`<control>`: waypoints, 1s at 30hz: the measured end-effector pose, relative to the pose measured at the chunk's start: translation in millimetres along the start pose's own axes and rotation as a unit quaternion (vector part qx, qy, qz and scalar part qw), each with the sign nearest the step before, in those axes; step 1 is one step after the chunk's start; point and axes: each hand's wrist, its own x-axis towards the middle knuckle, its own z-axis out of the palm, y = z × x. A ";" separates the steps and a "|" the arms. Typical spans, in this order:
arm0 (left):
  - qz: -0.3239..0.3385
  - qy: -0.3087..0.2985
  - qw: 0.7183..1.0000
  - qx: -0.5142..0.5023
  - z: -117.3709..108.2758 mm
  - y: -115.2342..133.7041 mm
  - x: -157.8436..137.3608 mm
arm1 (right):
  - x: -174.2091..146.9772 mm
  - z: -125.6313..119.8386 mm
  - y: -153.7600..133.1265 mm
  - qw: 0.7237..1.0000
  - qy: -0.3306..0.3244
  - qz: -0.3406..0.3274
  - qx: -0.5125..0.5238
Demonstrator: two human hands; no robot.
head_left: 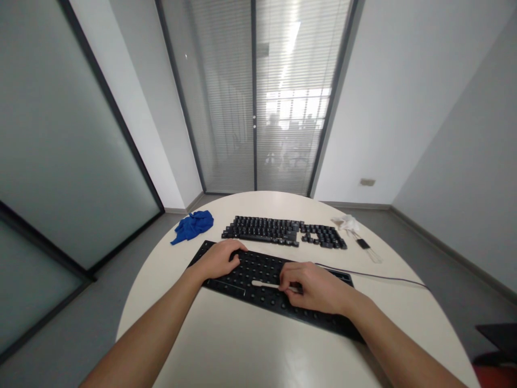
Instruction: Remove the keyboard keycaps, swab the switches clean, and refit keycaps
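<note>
A black keyboard base with its keycaps off lies slanted on the table, bare key posts showing. My left hand is on its left part, thumb on the face and fingers curled over the far edge. Pinched in my right hand is a cotton swab, its white tip pointing left just over the key posts. Part of the swab is hidden by my fingers. Beyond the base, the loose black keycaps are laid out in keyboard order, with a second group of keycaps to their right.
A crumpled blue cloth lies at the table's far left. At the right are a crumpled white tissue and a wire keycap puller with a black handle. The keyboard's cable runs off the right edge of the round table.
</note>
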 end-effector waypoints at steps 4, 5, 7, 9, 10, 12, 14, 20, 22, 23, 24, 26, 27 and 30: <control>0.000 -0.005 1.000 0.001 -1.0 0.8 -0.1 | -1.4 -0.5 3.5 1.000 -0.001 -0.003 -0.009; -0.001 -0.006 1.000 0.001 -1.0 0.9 -0.1 | -1.9 -0.4 5.0 1.000 -0.001 -0.003 -0.011; -0.002 -0.007 1.000 0.001 -0.7 0.8 -0.1 | -3.1 -0.4 8.2 1.000 -0.004 0.001 -0.015; -0.003 -0.007 1.000 0.003 -0.1 0.5 -0.1 | -4.7 -1.2 10.8 1.000 -0.005 0.006 -0.019; -0.004 -0.008 1.000 0.004 0.3 0.3 -0.1 | -5.4 -2.0 11.7 1.000 -0.005 0.009 -0.020; -0.005 -0.009 1.000 0.006 0.9 0.0 -0.3 | -6.6 -3.8 12.5 1.000 -0.004 0.013 -0.021; -0.005 -0.009 1.000 0.006 1.0 0.0 -0.5 | -7.2 -5.5 12.2 1.000 -0.005 0.019 -0.021; 0.000 -0.008 1.000 0.000 -0.1 0.6 -1.0 | -7.9 -7.3 10.8 1.000 -0.006 0.023 -0.015; -0.002 -0.007 1.000 -0.004 -0.2 0.6 -0.9 | -8.5 -8.1 10.9 1.000 -0.009 0.025 -0.013; -0.003 -0.006 1.000 -0.005 -0.2 0.6 -0.8 | -8.8 -8.4 11.0 0.999 -0.011 0.028 -0.012; -0.003 -0.005 1.000 -0.006 -0.1 0.6 -0.8 | -9.0 -8.6 10.9 0.999 -0.013 0.030 -0.011; -0.005 -0.004 1.000 -0.005 0.1 0.7 -0.6 | -8.9 -8.1 10.1 0.999 -0.013 0.030 -0.009; -0.005 -0.005 1.000 -0.004 0.1 0.8 -0.4 | -8.5 -7.3 9.3 1.000 -0.011 0.027 -0.008; -0.007 -0.007 1.000 0.000 0.1 1.5 0.3 | -6.3 -3.3 5.1 1.000 -0.013 0.006 0.000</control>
